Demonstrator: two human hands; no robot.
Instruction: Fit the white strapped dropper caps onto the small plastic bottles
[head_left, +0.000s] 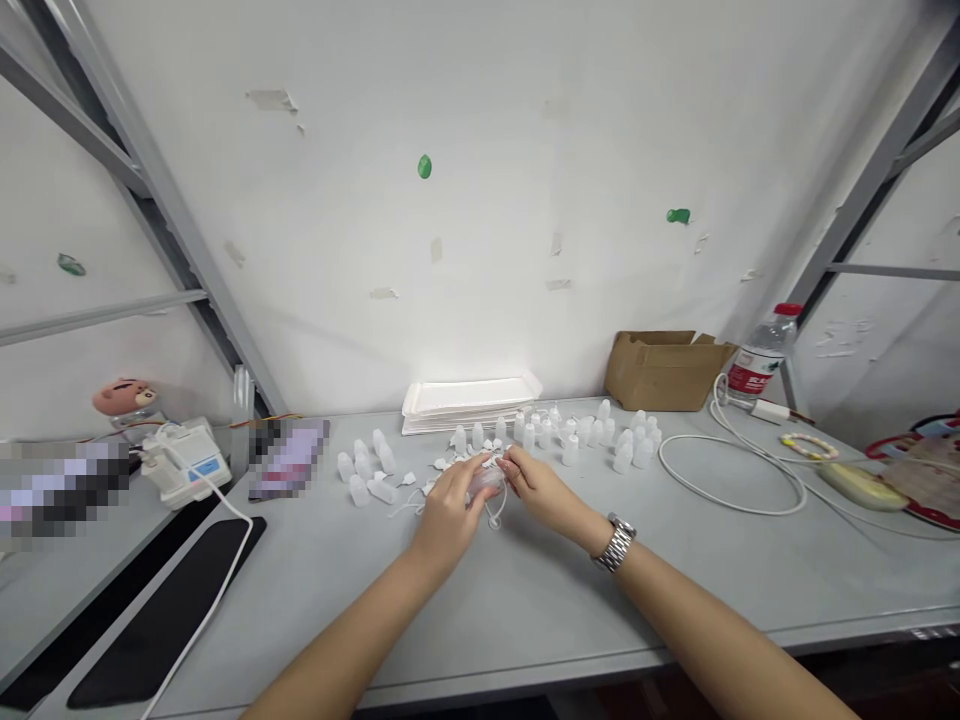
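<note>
My left hand is closed around a small translucent squeeze bottle, which lies on its side with part of it hidden by the fingers. The fingers of my right hand pinch a small white cap at the bottle's end, mostly covered by the fingertips. From it a thin white strap with a ring hangs toward the table. Loose white caps lie just behind my hands. Similar bottles stand to the left, among them one bottle, and more bottles stand to the right.
Behind the bottles, a stack of white trays rests against the wall. An open cardboard box, a red-capped water bottle and a coiled white cable occupy the right. On the left are a black mat and a white power strip.
</note>
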